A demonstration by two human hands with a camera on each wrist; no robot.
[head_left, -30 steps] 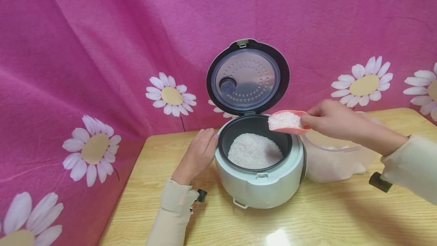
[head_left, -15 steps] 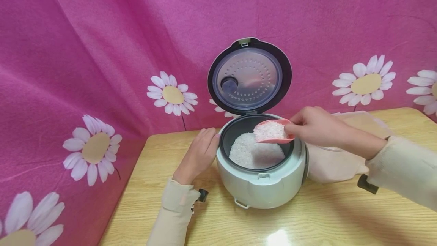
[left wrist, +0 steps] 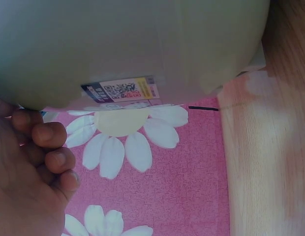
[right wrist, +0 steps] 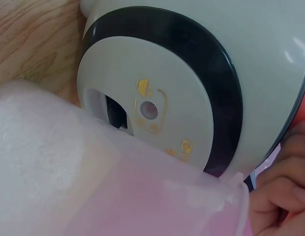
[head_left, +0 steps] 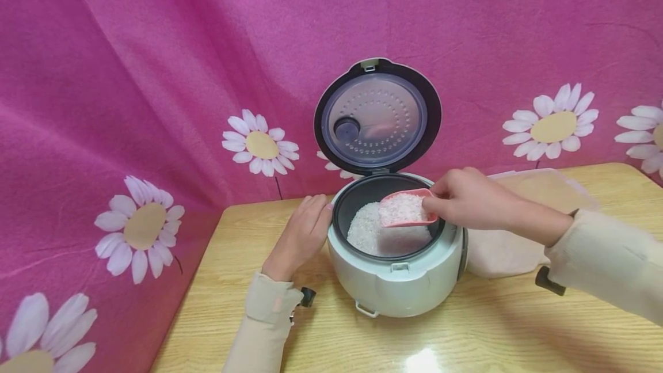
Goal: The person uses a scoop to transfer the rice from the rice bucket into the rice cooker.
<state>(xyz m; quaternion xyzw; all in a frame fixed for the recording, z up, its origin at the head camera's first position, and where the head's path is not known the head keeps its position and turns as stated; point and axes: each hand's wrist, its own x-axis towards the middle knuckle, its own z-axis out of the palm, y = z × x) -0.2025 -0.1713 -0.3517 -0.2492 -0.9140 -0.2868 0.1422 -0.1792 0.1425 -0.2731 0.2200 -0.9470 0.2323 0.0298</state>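
A white rice cooker (head_left: pixel 399 289) stands with its lid (head_left: pixel 378 117) raised; a mound of white rice (head_left: pixel 365 235) lies in its dark inner pot (head_left: pixel 357 194). My right hand (head_left: pixel 473 200) pinches the end of a pink scoop (head_left: pixel 434 220) heaped with rice, held over the pot and overlapping the mound in the head view. My left hand (head_left: pixel 300 235) rests against the cooker's left rim, its thumb at the edge. In the left wrist view the fingers (left wrist: pixel 56 160) are loosely bent beside the cooker's wall (left wrist: pixel 142 44).
A translucent container (head_left: pixel 505 252) stands right of the cooker, partly behind the right forearm; the right wrist view shows its wall (right wrist: pixel 118 191) close against the cooker. A pink flowered cloth (head_left: pixel 171 102) hangs behind the wooden table (head_left: pixel 217 269).
My right hand has moved left and slightly down, bringing the filled scoop from the cooker's right rim to over the rice in the pot. My left hand has stayed at the left rim.
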